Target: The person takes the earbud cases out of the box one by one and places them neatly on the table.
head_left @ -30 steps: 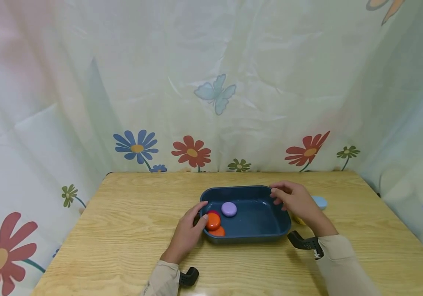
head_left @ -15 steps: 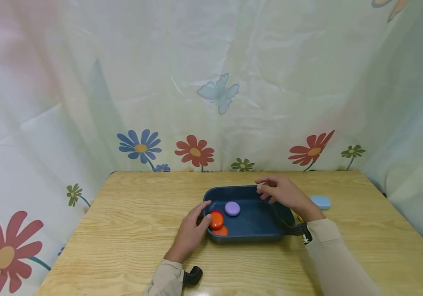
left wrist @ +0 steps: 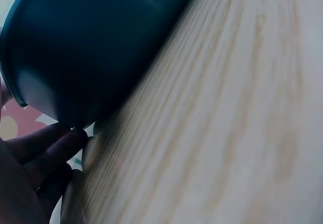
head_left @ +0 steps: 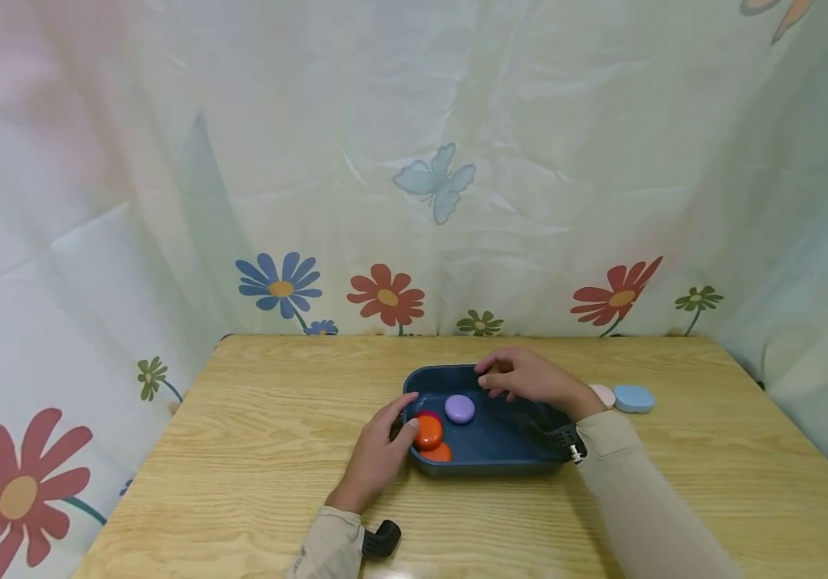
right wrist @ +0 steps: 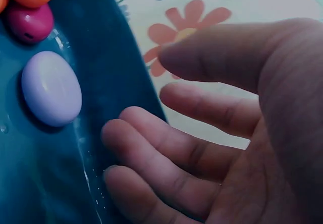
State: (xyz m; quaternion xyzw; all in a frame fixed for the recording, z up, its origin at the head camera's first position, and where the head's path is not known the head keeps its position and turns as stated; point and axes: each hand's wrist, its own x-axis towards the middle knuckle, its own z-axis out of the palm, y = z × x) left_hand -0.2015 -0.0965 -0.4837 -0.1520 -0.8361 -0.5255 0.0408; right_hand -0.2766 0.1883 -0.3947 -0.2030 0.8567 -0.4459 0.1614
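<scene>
My left hand [head_left: 375,450] holds the left end of a dark blue rectangular tray [head_left: 488,467], its thumb and index finger at the rim. Other left fingers [left wrist: 55,151] meet the outside wall in the left wrist view. Over the tray's far right part hovers my right hand [head_left: 526,375], fingers loosely bent around nothing. Inside lies a lilac rounded piece [right wrist: 52,89], left of the right fingertips. A glossy orange rounded piece [head_left: 428,432] sits at the left end beside a magenta one [right wrist: 31,23], partly covered. Another orange piece [head_left: 437,453] shows below it.
To the right of the tray, a light blue oval piece [head_left: 634,399] rests on the wooden table [head_left: 276,418]. Next to it is a pale pink piece [head_left: 604,395], partly behind the right forearm. A flowered curtain [head_left: 327,185] hangs behind the table's back edge.
The right hand has moved left over the tray, from its right end inward. The pale pink piece has come into sight behind the forearm. The left hand keeps its place on the tray.
</scene>
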